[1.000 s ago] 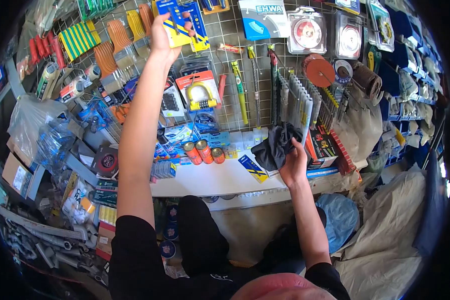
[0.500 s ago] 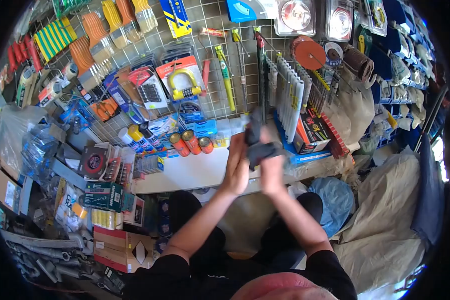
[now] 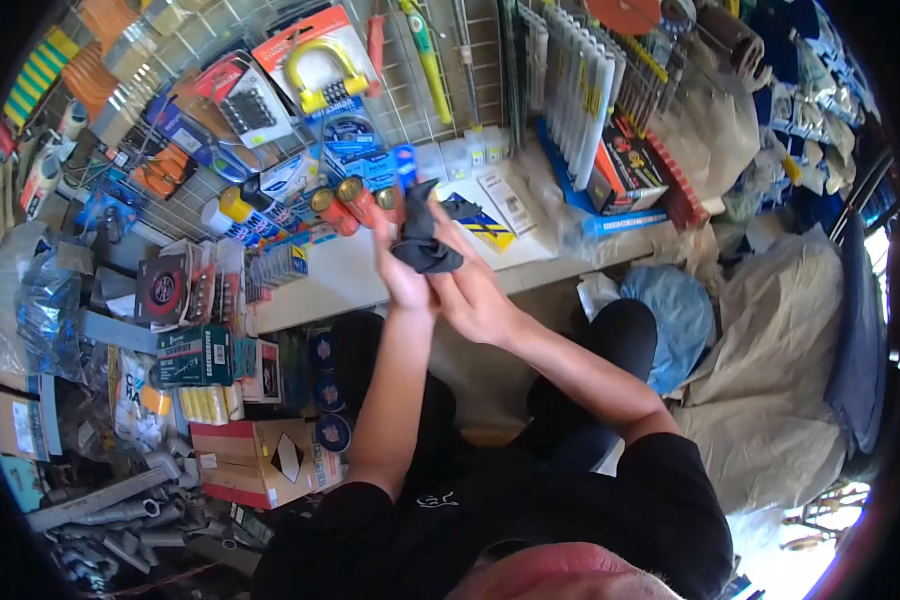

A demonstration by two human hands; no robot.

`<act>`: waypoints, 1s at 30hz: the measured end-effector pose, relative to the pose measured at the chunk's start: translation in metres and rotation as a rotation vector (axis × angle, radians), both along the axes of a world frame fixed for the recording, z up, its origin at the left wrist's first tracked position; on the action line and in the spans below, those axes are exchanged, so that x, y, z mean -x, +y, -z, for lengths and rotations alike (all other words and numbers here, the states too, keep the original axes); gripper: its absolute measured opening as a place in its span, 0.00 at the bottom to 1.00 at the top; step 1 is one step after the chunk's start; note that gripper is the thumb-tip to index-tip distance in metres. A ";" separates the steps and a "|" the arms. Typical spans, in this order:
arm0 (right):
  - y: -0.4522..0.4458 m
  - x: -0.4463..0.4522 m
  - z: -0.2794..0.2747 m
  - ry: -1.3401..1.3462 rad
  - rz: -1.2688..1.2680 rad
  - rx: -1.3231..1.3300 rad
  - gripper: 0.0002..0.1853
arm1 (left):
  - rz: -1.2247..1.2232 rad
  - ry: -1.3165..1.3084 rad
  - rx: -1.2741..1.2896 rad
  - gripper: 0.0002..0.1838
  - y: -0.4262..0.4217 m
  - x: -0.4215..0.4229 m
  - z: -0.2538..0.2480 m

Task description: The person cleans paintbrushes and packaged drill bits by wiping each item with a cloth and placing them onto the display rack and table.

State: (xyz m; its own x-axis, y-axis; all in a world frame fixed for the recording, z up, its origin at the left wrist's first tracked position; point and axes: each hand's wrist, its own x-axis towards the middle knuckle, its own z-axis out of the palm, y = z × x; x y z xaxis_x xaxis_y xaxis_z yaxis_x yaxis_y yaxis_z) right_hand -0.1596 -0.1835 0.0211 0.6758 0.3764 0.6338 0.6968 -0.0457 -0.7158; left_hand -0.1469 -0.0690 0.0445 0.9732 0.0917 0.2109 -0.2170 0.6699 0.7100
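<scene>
A crumpled black cloth (image 3: 427, 243) is between my two hands above the front of the white shelf. My left hand (image 3: 406, 280) cups it from the left, with the thumb and fingers bent around its side. From the right, my right hand (image 3: 475, 297) presses against the cloth, its fingers closed along the edge. Folds of the cloth hide some fingertips. Just beyond it a blue object (image 3: 405, 165) stands up; whether it touches the cloth I cannot tell. A yellow and blue packet (image 3: 492, 235) and a white card (image 3: 508, 205) lie on the shelf to the right.
Orange-red cans (image 3: 342, 207) and spray cans (image 3: 232, 210) stand at the shelf's left. A wire grid behind holds a yellow lock (image 3: 320, 75) and several packaged tools. White tubes (image 3: 575, 105) hang at right. Boxes (image 3: 195, 355) are stacked lower left; a beige cover (image 3: 770, 370) drapes lower right.
My hands have moved left with the black cloth, which now looks bunched rather than motion-smeared. The view has shifted, and the yellow and blue packet and white card now show on the shelf.
</scene>
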 end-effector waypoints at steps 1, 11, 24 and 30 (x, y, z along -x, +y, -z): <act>0.003 0.006 0.003 0.006 0.037 -0.018 0.25 | 0.009 -0.040 0.088 0.37 0.010 -0.009 -0.001; -0.019 -0.016 0.015 0.379 0.090 -0.086 0.17 | -0.071 0.307 -0.194 0.14 0.044 -0.072 0.066; -0.125 -0.075 0.017 0.638 0.388 -0.638 0.14 | 0.025 0.245 -0.887 0.31 0.000 -0.097 0.099; -0.126 -0.069 0.003 0.621 0.318 -0.709 0.14 | -0.414 -0.423 -0.843 0.08 0.020 -0.079 -0.023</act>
